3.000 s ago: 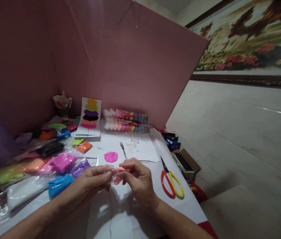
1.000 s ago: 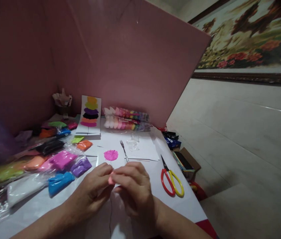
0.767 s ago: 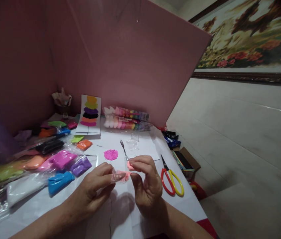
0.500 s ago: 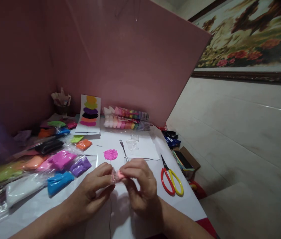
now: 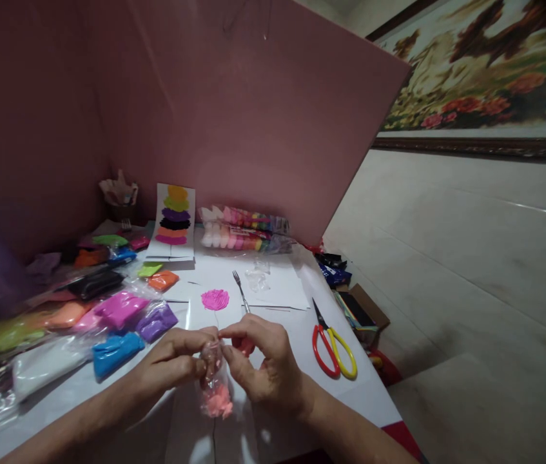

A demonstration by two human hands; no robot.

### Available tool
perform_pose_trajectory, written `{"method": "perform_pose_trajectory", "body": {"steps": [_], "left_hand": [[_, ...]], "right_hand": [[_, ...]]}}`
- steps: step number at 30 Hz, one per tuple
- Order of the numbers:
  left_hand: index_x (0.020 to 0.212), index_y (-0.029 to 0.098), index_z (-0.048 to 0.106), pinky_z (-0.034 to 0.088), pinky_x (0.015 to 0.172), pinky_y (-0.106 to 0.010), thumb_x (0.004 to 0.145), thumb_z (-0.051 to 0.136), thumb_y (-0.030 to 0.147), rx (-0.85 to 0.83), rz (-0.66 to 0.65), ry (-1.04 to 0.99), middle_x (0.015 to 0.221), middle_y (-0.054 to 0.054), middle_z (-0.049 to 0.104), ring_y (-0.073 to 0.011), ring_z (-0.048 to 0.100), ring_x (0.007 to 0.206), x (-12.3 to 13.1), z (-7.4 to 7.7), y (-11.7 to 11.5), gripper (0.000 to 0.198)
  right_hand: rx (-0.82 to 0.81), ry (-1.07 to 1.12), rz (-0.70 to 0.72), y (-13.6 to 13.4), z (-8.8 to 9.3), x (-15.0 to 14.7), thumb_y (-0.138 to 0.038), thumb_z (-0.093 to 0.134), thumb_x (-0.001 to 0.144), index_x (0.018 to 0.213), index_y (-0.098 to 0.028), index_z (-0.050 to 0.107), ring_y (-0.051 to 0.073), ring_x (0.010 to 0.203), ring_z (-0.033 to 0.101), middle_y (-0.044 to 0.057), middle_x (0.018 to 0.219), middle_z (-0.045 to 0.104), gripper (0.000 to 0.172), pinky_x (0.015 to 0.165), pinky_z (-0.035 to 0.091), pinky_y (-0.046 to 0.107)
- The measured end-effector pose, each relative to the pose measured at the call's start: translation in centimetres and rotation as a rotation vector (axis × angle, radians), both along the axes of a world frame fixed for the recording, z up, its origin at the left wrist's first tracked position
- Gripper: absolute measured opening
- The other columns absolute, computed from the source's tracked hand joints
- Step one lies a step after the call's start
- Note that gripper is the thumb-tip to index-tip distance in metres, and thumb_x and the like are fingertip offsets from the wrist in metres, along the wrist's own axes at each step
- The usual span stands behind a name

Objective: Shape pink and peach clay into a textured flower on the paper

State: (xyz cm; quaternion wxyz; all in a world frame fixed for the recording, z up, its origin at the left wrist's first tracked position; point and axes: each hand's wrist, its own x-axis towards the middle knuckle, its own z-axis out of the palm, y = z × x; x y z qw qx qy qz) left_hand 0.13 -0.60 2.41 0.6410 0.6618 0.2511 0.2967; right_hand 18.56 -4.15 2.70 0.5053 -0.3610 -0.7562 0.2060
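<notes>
My left hand (image 5: 176, 361) is closed on a small clear plastic bag (image 5: 213, 368), its fingertips pinching the upper part. Coral-coloured clay (image 5: 218, 403) sits in the lower end of the bag, which hangs down over the white paper. My right hand (image 5: 273, 364) touches the bag's upper edge with thumb and forefinger. A separate lump of coral clay (image 5: 245, 347) shows within its curled fingers, partly hidden. Just beyond the hands, a ridged pink clay oval (image 5: 215, 299) lies on the paper above a thin drawn line. A small fork (image 5: 240, 288) rests to its right.
Red-and-yellow-handled scissors (image 5: 333, 351) lie to the right. Several bagged clay packets (image 5: 120, 309) crowd the left side. A card with coloured ovals (image 5: 159, 243) leans at the back, beside long packs of clay (image 5: 246, 231). Crumpled clear plastic (image 5: 257, 280) lies behind the fork.
The bag has swung downward between my hands, and the coral clay in its lower end now shows. My right hand has shifted to the bag's upper edge, keeping coral clay in its fingers.
</notes>
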Motion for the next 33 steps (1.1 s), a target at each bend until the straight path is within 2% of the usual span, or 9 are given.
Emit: {"method": "perform_pose_trajectory", "body": {"steps": [4,6,9,13,18,22,24,30,33], "left_hand": [[0.062,0.020,0.066,0.039,0.072,-0.031,0.078,0.060,0.029,0.064,-0.012,0.044,0.067,-0.002,0.060,-0.0197,0.054,0.072,0.0,-0.1,0.0,0.020],[0.068,0.019,0.066,0.039,0.067,-0.029,0.079,0.063,0.034,0.020,0.006,0.026,0.068,-0.001,0.059,-0.0180,0.052,0.069,0.1,-0.3,0.0,0.019],[0.076,0.020,0.064,0.037,0.062,-0.027,0.078,0.067,0.038,-0.103,0.055,-0.038,0.068,0.000,0.056,-0.0153,0.049,0.065,0.2,-0.3,0.0,0.019],[0.073,0.018,0.065,0.034,0.057,-0.024,0.076,0.070,0.037,-0.172,0.083,-0.069,0.063,0.001,0.054,-0.0119,0.045,0.060,0.3,-0.3,0.1,0.020],[0.072,0.017,0.066,0.030,0.054,-0.023,0.072,0.071,0.036,-0.228,-0.004,-0.063,0.060,0.002,0.052,-0.0105,0.043,0.056,0.1,-0.9,0.4,0.019],[0.068,0.016,0.064,0.031,0.055,-0.023,0.074,0.071,0.036,-0.187,-0.110,-0.004,0.062,0.002,0.054,-0.0111,0.046,0.058,-0.1,-0.9,0.6,0.022],[0.067,0.016,0.063,0.033,0.057,-0.024,0.074,0.072,0.037,-0.167,-0.120,0.011,0.066,0.001,0.056,-0.0119,0.048,0.061,0.0,-0.7,0.6,0.023],[0.078,0.019,0.065,0.037,0.059,-0.024,0.080,0.067,0.039,-0.126,-0.032,0.023,0.065,0.002,0.055,-0.0121,0.048,0.061,0.2,-0.6,0.3,0.021],[0.079,0.019,0.067,0.039,0.062,-0.024,0.084,0.063,0.035,-0.092,0.012,0.018,0.064,0.002,0.057,-0.0129,0.051,0.063,0.0,-0.8,0.4,0.017]], "right_hand": [[0.198,-0.149,-0.049,0.1,-0.6,0.1,-0.013,0.054,0.082,0.089,-0.018,0.065,0.014,0.057,0.054,0.001,0.064,0.060,0.014,0.058,0.044,0.029],[0.233,-0.170,-0.084,0.1,-0.7,0.2,-0.011,0.052,0.080,0.083,-0.019,0.063,0.014,0.055,0.052,0.000,0.062,0.059,0.015,0.057,0.043,0.029],[0.206,-0.135,-0.113,0.2,-0.7,0.1,-0.010,0.052,0.078,0.077,-0.019,0.060,0.012,0.052,0.050,-0.001,0.061,0.057,0.012,0.054,0.041,0.027],[0.153,-0.100,-0.123,0.1,-0.4,0.1,-0.011,0.052,0.078,0.072,-0.018,0.057,0.011,0.051,0.049,-0.001,0.060,0.055,0.011,0.052,0.039,0.024],[0.155,-0.082,-0.129,0.1,-0.7,-0.2,-0.013,0.051,0.078,0.072,-0.017,0.057,0.010,0.050,0.047,-0.001,0.060,0.054,0.009,0.050,0.038,0.022],[0.163,-0.074,-0.127,0.3,-1.2,-0.4,-0.013,0.051,0.077,0.071,-0.016,0.057,0.009,0.050,0.047,-0.002,0.059,0.052,0.009,0.050,0.038,0.022],[0.154,-0.066,-0.108,0.4,-1.2,-0.4,-0.012,0.051,0.075,0.070,-0.016,0.057,0.009,0.049,0.046,-0.003,0.058,0.052,0.009,0.050,0.038,0.021],[0.090,-0.025,-0.091,0.6,-0.9,0.1,-0.012,0.053,0.075,0.069,-0.016,0.059,0.008,0.049,0.046,-0.002,0.058,0.053,0.010,0.050,0.038,0.021],[0.067,0.014,-0.073,0.7,-1.0,0.4,-0.016,0.055,0.081,0.078,-0.016,0.062,0.010,0.054,0.050,-0.001,0.063,0.057,0.008,0.052,0.041,0.022]]}}
